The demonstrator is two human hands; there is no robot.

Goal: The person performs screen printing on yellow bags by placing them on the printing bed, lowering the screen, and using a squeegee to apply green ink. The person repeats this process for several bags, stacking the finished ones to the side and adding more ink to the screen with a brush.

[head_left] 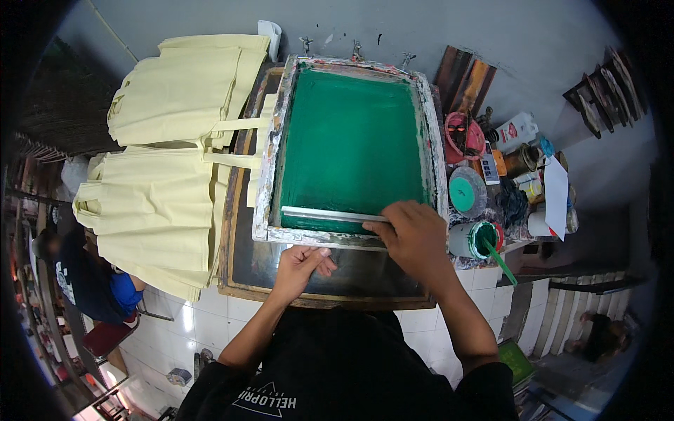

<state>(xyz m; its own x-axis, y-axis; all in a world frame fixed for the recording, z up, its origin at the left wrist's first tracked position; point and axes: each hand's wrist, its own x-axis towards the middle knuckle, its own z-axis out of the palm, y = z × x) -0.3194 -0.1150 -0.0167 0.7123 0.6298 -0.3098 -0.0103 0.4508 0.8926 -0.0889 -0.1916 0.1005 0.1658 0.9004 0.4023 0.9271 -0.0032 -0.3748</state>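
My right hand (415,235) is clamped on the squeegee (335,215) at the near edge of the green screen (351,140), left hand (300,264) curled loosely under the frame (330,238); squeegee looks stiff, light, ink-slick, so I'd grip its top bar.

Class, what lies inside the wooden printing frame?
Inside the printing frame: a green ink-coated mesh and a metal squeegee gripped by the right hand. Whatever lies beneath the mesh is covered.
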